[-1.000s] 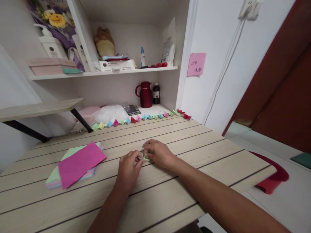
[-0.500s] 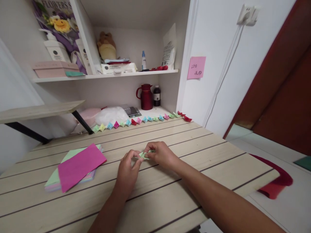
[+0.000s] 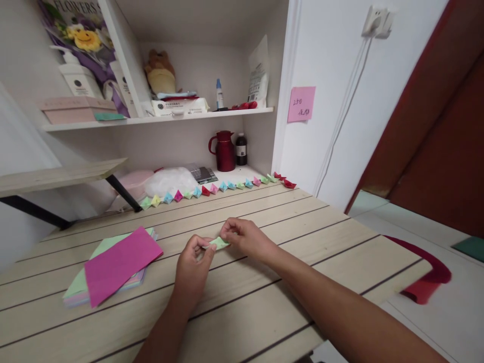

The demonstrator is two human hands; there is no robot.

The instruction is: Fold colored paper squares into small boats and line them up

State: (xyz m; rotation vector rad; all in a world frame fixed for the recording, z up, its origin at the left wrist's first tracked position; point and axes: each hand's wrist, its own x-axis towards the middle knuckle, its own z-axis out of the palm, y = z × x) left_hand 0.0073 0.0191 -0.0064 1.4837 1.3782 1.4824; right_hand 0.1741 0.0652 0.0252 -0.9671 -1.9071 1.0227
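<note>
A small folded piece of light green paper is held just above the tabletop between my two hands. My left hand pinches its left end between thumb and fingers. At the right end, the thumb and fingers of my right hand are closed on the paper; part of it is hidden behind them. To the left lies a stack of coloured paper, with a magenta sheet askew on top. Along the back of the table runs a row of small folded paper boats, among them a red boat at the right end.
Behind the table, a white shelf holds bottles, boxes and a plush toy. Below it stand a dark red jug and a dark bottle. A small raised wooden stand is at the left. A red stool is beyond the right edge.
The fingers of my right hand have shifted slightly at the right end of the green paper, and more of the paper shows between my hands. The whole view has drifted a little.
</note>
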